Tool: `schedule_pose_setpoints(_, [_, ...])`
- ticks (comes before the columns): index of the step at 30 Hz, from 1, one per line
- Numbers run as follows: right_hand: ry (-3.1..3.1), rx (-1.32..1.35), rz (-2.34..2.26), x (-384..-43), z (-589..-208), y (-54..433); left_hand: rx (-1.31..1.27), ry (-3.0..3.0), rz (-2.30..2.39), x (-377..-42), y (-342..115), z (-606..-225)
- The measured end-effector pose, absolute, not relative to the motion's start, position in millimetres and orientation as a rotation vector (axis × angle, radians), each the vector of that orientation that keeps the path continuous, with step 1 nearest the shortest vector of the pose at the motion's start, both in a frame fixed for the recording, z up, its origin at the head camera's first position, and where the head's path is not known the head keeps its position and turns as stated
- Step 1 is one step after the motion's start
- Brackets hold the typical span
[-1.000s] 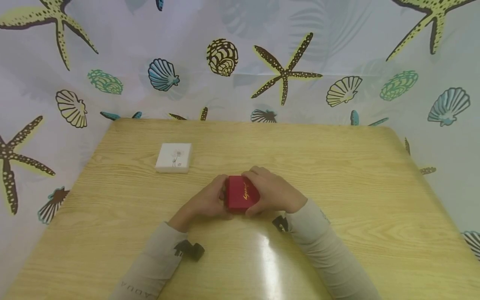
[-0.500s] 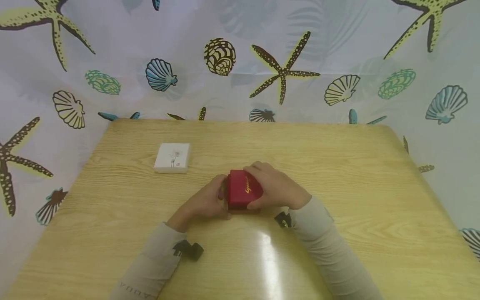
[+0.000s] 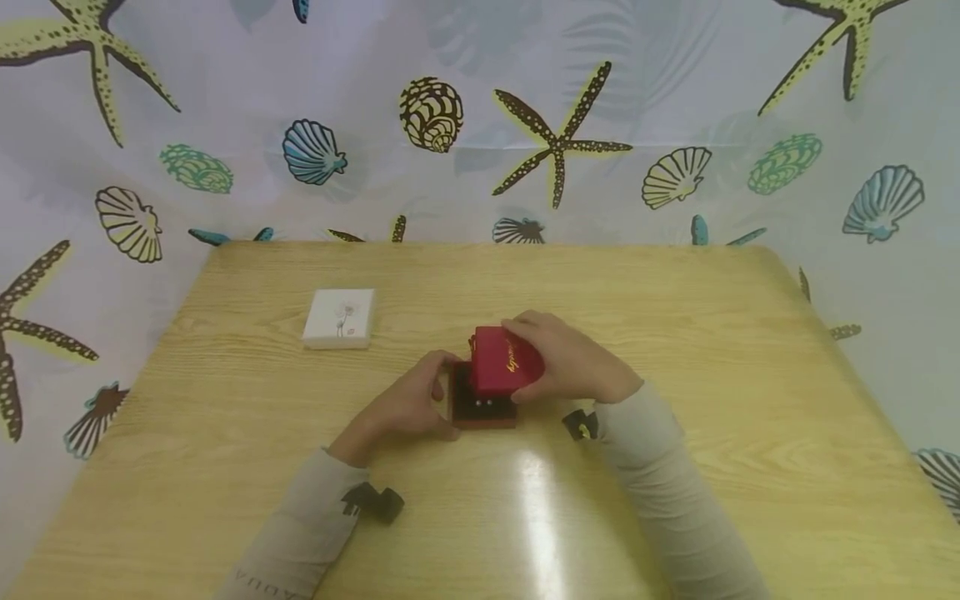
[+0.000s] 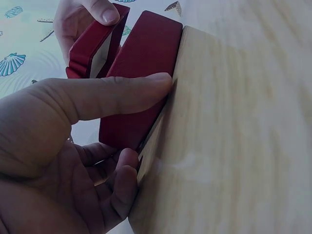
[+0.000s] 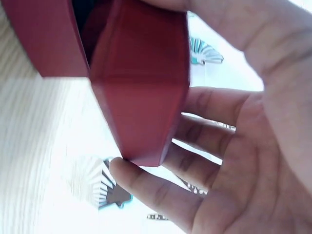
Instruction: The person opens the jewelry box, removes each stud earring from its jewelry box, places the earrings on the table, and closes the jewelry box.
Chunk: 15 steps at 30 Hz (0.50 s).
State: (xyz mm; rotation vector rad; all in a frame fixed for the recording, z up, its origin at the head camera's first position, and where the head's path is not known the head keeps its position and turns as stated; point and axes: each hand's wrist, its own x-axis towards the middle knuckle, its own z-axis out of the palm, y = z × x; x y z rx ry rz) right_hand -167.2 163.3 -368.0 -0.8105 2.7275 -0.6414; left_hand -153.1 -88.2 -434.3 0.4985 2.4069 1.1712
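In the head view a red jewelry box stands parted at the table's middle. My right hand (image 3: 570, 362) grips its lid (image 3: 498, 358), which has gold lettering and hangs over the far part of the box base (image 3: 483, 423). The base's dark lining shows, with two small shiny beads (image 3: 483, 402) on it. My left hand (image 3: 412, 400) holds the base by its left end. Seen from the left wrist, the thumb (image 4: 126, 95) lies along the base's near side while the fingers curl at the end. From the right wrist, the lid (image 5: 141, 107) sits between thumb and fingers, tilted.
A flat white box (image 3: 341, 315) with a flower print lies to the left, farther back on the wooden table (image 3: 712, 350). A white cloth (image 3: 480, 108) printed with shells and starfish hangs behind and along the sides. Dark wrist cameras (image 3: 384, 505) stick out from the sleeves.
My right hand has raised the red lid off the base and moved it right and away, uncovering the dark inside. The left hand has stayed at the base. The head view shifted slightly.
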Motion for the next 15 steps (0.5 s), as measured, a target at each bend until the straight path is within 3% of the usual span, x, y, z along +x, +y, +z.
schedule_pose_setpoints(15, [2.723,-0.690,-0.717,-176,-363,193,0.516,2.410,1.165,-156,-89,-440])
